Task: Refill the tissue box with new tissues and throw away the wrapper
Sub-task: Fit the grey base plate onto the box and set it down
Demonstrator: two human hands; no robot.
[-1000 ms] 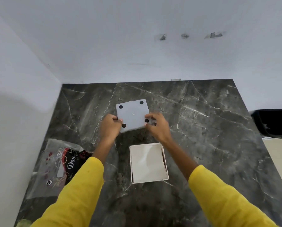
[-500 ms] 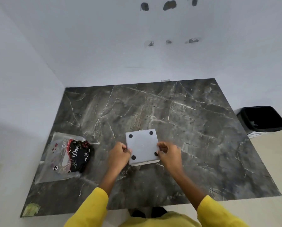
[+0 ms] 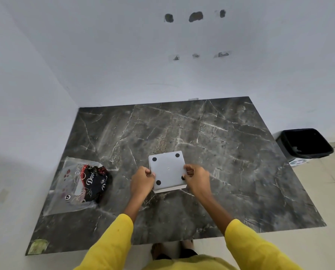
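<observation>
A white square tissue box (image 3: 167, 170) stands bottom-up near the middle of the dark marble table (image 3: 231, 152), its base panel with black round feet facing up. My left hand (image 3: 142, 181) grips its left edge and my right hand (image 3: 196, 179) grips its right edge, fingers curled over the base panel. A clear plastic wrapper (image 3: 79, 184) with black and red print lies flat on the table's left side, apart from both hands. What is inside the box is hidden.
A black waste bin (image 3: 305, 144) stands on the floor just past the table's right edge. White walls close off the back and left. A greenish patch (image 3: 37, 246) marks the front left corner. My feet show under the front edge.
The base panel, held above the open white box a second ago, now sits on top of the box. The camera has pulled back, so more of the table and bin shows.
</observation>
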